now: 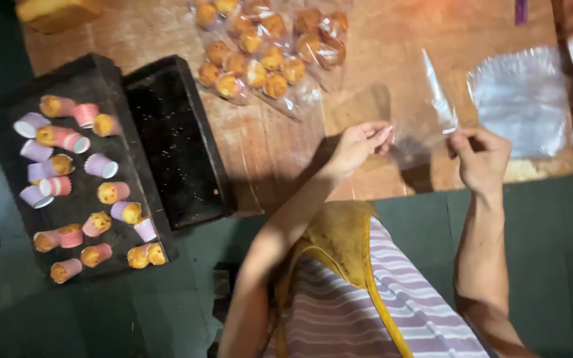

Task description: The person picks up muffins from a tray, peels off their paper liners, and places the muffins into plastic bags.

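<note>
A: From the head view, what do the hands have?

B: Both are on one clear plastic bag (419,113), held just above the wooden worktop (260,139). The left hand (359,146) pinches one edge of the bag's mouth between thumb and fingertips; the right hand (482,156) pinches the other edge, its fingers closed on the film. So each grip is narrow and holding the bag.

A: How would you handle that well?

B: I'd judge the film thin and clingy, so keep the pinches at the very lip, one layer per hand, and draw them apart gently so the mouth opens without tearing.

A: What else is around?

B: Beyond the left hand lie sealed bags of small cakes (266,53). To the right of the bag in hand sits a flat stack of empty bags (522,99), and more packed goods show at the far right edge. On the left, a dark tray (111,79) carries loose cupcakes in pink and lilac paper cases (81,185), most tipped on their sides; beside it stands an empty dark tray (180,146).

A: Anything in the way?

B: Not much. The filled bags lie near the left hand, and the loose cupcakes are well apart from both hands, a reach across the empty tray.
</note>
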